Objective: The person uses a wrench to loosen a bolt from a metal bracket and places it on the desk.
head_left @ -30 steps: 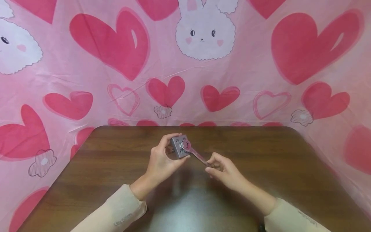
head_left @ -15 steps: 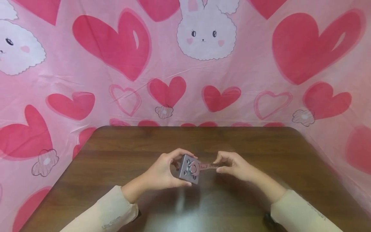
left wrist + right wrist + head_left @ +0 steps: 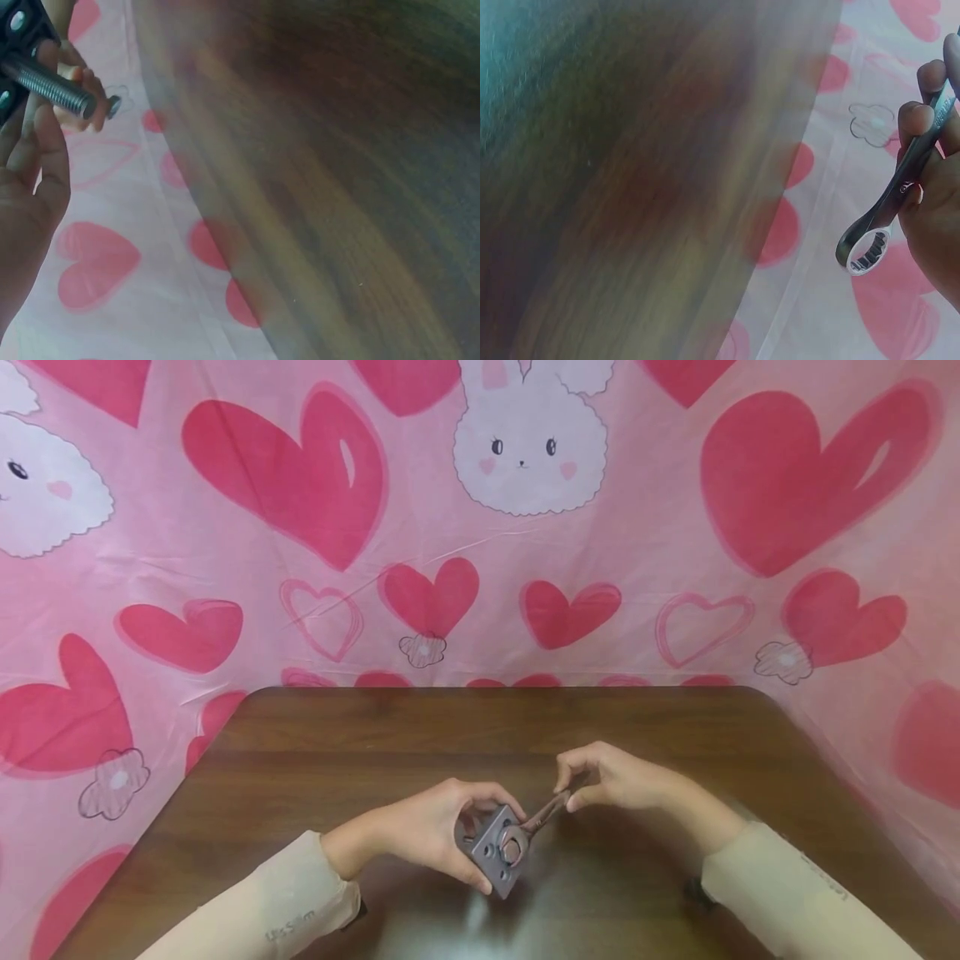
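My left hand [image 3: 431, 827] grips a grey metal block [image 3: 487, 852] with several holes, thumb on the lower edge and fingers on the upper. A bolt [image 3: 512, 850] passes through the block, its head facing right. In the left wrist view, its threaded shank [image 3: 56, 88] sticks out of the block's other side. One end of a metal wrench [image 3: 543, 817] sits at the bolt head. My right hand [image 3: 615, 779] pinches the wrench's handle between thumb and fingers. In the right wrist view, the wrench's free ring end [image 3: 868, 251] has nothing inside it.
Both hands are above a dark brown wooden table [image 3: 375, 727]. Behind the table hangs a pink cloth [image 3: 637, 527] printed with hearts and rabbits. Dark pieces show under both sleeve cuffs [image 3: 738, 868].
The block and left hand have come down nearer the table front and tilted. The wrench has swung about the bolt, its handle now pointing up and right. The right hand has moved with it.
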The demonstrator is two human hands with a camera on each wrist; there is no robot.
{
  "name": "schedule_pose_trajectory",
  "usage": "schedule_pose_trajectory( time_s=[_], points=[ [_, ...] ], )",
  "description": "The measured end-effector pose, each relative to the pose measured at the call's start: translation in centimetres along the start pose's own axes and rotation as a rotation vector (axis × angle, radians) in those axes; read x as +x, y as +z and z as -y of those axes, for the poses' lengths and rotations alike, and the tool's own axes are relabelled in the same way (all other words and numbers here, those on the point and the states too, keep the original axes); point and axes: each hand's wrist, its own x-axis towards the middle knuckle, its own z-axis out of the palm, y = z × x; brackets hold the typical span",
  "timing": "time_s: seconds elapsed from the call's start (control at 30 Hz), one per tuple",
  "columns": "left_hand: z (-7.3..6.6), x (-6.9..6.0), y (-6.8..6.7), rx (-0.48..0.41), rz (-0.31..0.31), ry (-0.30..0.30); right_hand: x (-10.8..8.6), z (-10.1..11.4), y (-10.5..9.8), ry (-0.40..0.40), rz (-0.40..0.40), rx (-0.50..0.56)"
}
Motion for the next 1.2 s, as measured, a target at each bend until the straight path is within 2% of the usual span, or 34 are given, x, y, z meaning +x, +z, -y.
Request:
schedule_pose_trajectory(
  time_s=[0.1,0.23,0.4,0.47,0.6,0.7,0.83,1.0,1.2],
  points=[
    [0.2,-0.1,0.2,0.005,-0.055,0.01,-0.3,-0.2,-0.4,0.03,-0.017,-0.005],
    [0.5,-0.4,0.3,0.022,-0.19,-0.014,-1.3,-0.9,-0.9,0.079,-0.075,0.025],
    [0.8,-0.3,0.6,0.101,-0.416,-0.059,-2.8,-1.4,-0.8,0.089,-0.175,0.085],
    [1.1,-0.1,0.8,0.139,-0.521,-0.06,-3.0,-1.3,-0.3,0.127,-0.219,0.107],
    [1.7,0.6,1.1,0.198,-0.723,-0.025,-3.0,-0.6,0.8,0.248,-0.307,0.153],
    [1.9,1.1,1.2,0.216,-0.833,0.002,-2.7,-0.1,1.7,0.289,-0.366,0.199],
    [2.0,1.6,1.3,0.233,-0.922,0.025,-2.3,0.5,2.7,0.286,-0.421,0.255],
    [2.0,1.9,1.4,0.27,-1.002,0.075,-1.6,1.3,3.7,0.285,-0.441,0.294],
    [1.6,2.1,1.4,0.292,-1.05,0.088,-0.8,1.9,4.3,0.259,-0.448,0.328]
  ],
)
